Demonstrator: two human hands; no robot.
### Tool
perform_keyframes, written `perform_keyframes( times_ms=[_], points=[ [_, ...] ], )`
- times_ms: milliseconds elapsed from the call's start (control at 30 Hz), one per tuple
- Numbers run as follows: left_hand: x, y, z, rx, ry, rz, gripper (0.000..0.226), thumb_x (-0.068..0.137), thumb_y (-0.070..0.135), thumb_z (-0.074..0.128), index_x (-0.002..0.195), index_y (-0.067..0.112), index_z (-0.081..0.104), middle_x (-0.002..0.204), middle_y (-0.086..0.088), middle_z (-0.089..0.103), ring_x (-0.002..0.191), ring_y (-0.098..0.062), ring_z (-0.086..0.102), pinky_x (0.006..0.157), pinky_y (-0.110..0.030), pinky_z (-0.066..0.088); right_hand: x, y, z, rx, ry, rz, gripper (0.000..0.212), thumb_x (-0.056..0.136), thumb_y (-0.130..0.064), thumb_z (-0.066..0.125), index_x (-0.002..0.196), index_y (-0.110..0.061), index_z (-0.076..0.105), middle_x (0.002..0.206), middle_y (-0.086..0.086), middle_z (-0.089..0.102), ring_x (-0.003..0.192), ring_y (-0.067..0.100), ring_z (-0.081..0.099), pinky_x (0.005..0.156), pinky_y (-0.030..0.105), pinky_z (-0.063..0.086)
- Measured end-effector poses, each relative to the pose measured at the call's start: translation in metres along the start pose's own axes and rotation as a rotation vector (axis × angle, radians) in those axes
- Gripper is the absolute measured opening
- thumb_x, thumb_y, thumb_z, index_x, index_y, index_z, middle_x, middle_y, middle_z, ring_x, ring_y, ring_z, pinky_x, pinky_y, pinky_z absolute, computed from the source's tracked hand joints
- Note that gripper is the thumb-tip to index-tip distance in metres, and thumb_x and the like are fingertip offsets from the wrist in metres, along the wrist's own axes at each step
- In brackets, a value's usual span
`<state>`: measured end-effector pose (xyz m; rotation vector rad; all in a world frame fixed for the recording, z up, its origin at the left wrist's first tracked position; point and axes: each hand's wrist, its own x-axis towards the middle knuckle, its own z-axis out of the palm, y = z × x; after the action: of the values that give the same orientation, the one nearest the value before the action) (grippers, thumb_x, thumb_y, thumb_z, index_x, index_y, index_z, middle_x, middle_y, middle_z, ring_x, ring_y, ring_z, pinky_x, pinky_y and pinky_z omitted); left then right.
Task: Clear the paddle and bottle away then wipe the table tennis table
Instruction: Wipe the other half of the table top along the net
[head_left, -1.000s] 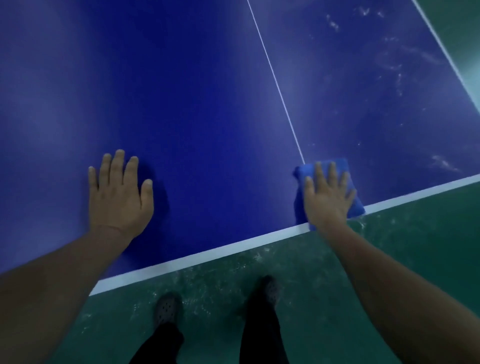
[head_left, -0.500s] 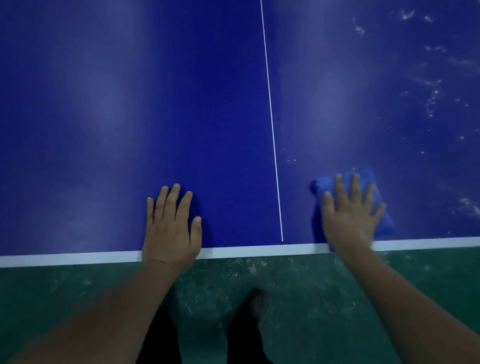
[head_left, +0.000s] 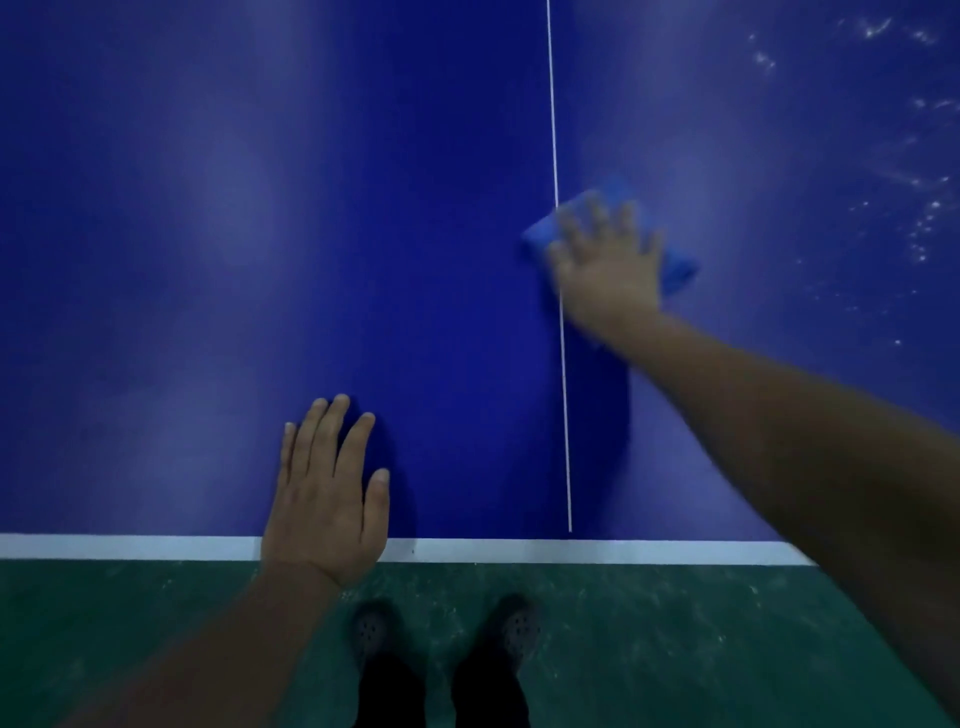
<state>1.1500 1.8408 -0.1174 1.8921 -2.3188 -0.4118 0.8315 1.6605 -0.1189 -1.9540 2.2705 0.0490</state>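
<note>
Left hand (head_left: 326, 499) lies flat on the desk (head_left: 208, 260), at its near edge, heel over the end line (head_left: 130, 547). Right hand (head_left: 608, 260) lies flat on the cloth (head_left: 675, 265), further in on the desk, just right of the centre line (head_left: 558, 260); the cloth's left corner reaches across that line. The two hands sit well apart, left one nearer the person. Specks of dust (head_left: 930, 218) lie on the desk far right of the cloth. Floor (head_left: 675, 649) lies before the desk's near edge; two shoes (head_left: 519, 631) stand on it, between the forearms.
</note>
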Motion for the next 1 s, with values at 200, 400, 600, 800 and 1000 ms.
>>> perform_keyframes(
  times_ms=[200, 400, 600, 800, 1000],
  points=[
    [0.000, -0.002, 0.001, 0.011, -0.022, 0.015, 0.060, 0.098, 0.039, 0.026, 0.146, 0.004, 0.043, 0.158, -0.015, 0.029, 0.150, -0.031, 0.017, 0.122, -0.050, 0.008, -0.072, -0.036, 0.015, 0.018, 0.026, -0.060, 0.057, 0.102, -0.051, 0.016, 0.156, -0.034, 0.021, 0.166, 0.003, 0.012, 0.152, 0.037, 0.007, 0.117, 0.067, 0.005],
    [0.002, -0.002, 0.000, 0.034, -0.035, 0.004, 0.062, 0.097, 0.039, 0.026, 0.145, 0.004, 0.043, 0.158, -0.017, 0.030, 0.149, -0.032, 0.018, 0.122, -0.052, 0.009, -0.113, 0.034, 0.014, -0.061, 0.003, -0.299, 0.056, 0.100, -0.051, 0.026, 0.153, -0.033, 0.033, 0.163, 0.004, 0.026, 0.150, 0.036, 0.017, 0.117, 0.063, 0.009],
    [0.001, 0.001, -0.003, 0.050, -0.048, 0.002, 0.063, 0.097, 0.041, 0.025, 0.146, 0.005, 0.042, 0.158, -0.017, 0.029, 0.150, -0.032, 0.017, 0.123, -0.051, 0.008, -0.104, 0.080, 0.000, 0.102, 0.030, 0.488, 0.061, 0.100, -0.054, 0.017, 0.157, -0.035, 0.017, 0.167, 0.000, 0.007, 0.152, 0.034, 0.002, 0.116, 0.067, 0.004],
    [0.000, 0.003, -0.004, 0.070, -0.052, -0.012, 0.066, 0.096, 0.042, 0.022, 0.147, 0.005, 0.040, 0.159, -0.016, 0.026, 0.150, -0.032, 0.015, 0.123, -0.051, 0.007, -0.236, -0.009, 0.040, -0.020, -0.029, -0.209, 0.058, 0.101, -0.059, 0.019, 0.154, -0.036, 0.028, 0.164, 0.000, 0.020, 0.152, 0.033, 0.011, 0.119, 0.060, 0.003],
    [0.000, 0.002, -0.001, 0.075, -0.029, -0.015, 0.065, 0.096, 0.043, 0.023, 0.147, 0.006, 0.039, 0.158, -0.017, 0.026, 0.149, -0.032, 0.015, 0.123, -0.049, 0.005, -0.167, 0.139, 0.004, 0.094, -0.027, 0.565, 0.067, 0.095, -0.061, 0.009, 0.157, -0.038, 0.010, 0.167, -0.004, 0.000, 0.153, 0.030, -0.002, 0.117, 0.065, 0.002]
  ],
)
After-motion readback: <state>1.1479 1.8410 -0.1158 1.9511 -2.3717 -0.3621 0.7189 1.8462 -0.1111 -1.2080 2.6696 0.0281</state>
